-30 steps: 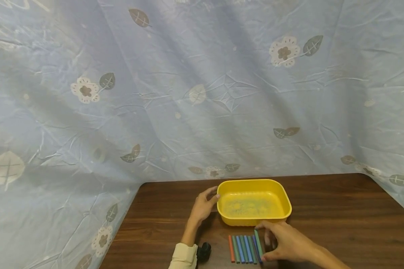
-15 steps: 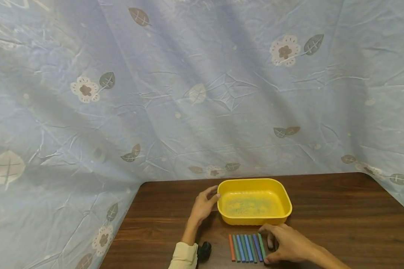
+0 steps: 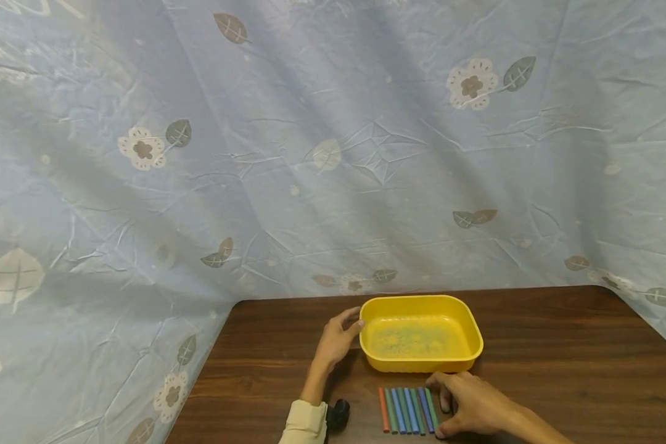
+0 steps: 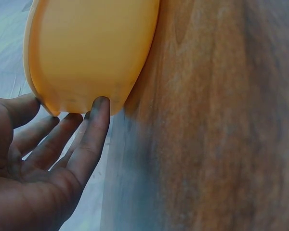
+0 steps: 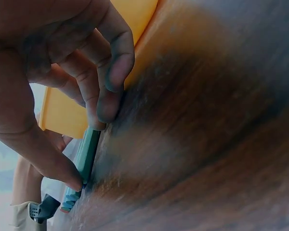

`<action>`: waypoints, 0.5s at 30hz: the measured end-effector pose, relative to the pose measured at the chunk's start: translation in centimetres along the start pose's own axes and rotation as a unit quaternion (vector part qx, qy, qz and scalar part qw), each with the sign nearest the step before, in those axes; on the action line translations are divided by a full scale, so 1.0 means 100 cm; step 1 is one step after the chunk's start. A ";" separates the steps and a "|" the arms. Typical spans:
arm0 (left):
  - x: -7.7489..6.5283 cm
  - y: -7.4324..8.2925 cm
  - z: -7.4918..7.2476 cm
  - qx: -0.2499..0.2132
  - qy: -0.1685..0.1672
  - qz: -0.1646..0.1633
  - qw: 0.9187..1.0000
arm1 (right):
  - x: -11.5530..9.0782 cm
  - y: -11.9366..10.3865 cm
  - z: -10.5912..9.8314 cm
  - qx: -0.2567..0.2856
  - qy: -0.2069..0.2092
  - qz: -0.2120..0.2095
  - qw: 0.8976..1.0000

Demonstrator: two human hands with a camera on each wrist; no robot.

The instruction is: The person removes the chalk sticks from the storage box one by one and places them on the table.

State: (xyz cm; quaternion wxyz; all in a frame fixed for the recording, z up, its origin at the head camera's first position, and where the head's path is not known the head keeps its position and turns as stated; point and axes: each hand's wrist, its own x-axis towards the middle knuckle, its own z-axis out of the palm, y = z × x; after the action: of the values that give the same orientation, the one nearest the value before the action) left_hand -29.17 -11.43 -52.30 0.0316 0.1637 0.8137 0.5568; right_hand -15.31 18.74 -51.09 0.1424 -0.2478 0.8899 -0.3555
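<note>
Several chalk sticks lie side by side on the table in a row, a red stick [image 3: 384, 410] at the left end, then greens, blues and a purple. My right hand [image 3: 474, 404] pinches the green chalk stick [image 3: 431, 411] at the right end lengthwise, thumb at its near end and fingertips at its far end. That stick also shows in the right wrist view between thumb and fingers. Behind the row stands a yellow plastic basin [image 3: 474, 354], dusty inside. My left hand [image 3: 335, 339] touches the basin's left end with its fingertips, thumb at the rim.
The dark wooden table [image 3: 566, 351] carries everything. A patterned cloth [image 3: 333, 154] hangs behind it and along the left side. On the left wrist sits a black device [image 3: 338, 415].
The right hand has lowered the green chalk stick to the table and moved it slightly right, so it lies beside the purple one. The left hand stays at the basin.
</note>
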 end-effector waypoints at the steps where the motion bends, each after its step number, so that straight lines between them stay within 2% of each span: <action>1: 0.000 0.000 0.000 0.000 0.000 0.000 1.000 | 0.000 0.000 0.000 -0.001 0.000 0.000 1.000; 15: 0.000 -0.001 0.000 -0.006 -0.001 0.003 1.000 | 0.000 0.001 0.000 0.025 -0.003 0.000 1.000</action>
State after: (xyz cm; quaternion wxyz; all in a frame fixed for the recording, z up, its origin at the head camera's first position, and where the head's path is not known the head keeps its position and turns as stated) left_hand -29.15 -11.48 -52.40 0.0320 0.1664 0.8099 0.5615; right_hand -15.29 18.82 -51.13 0.1512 -0.2448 0.8805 -0.3767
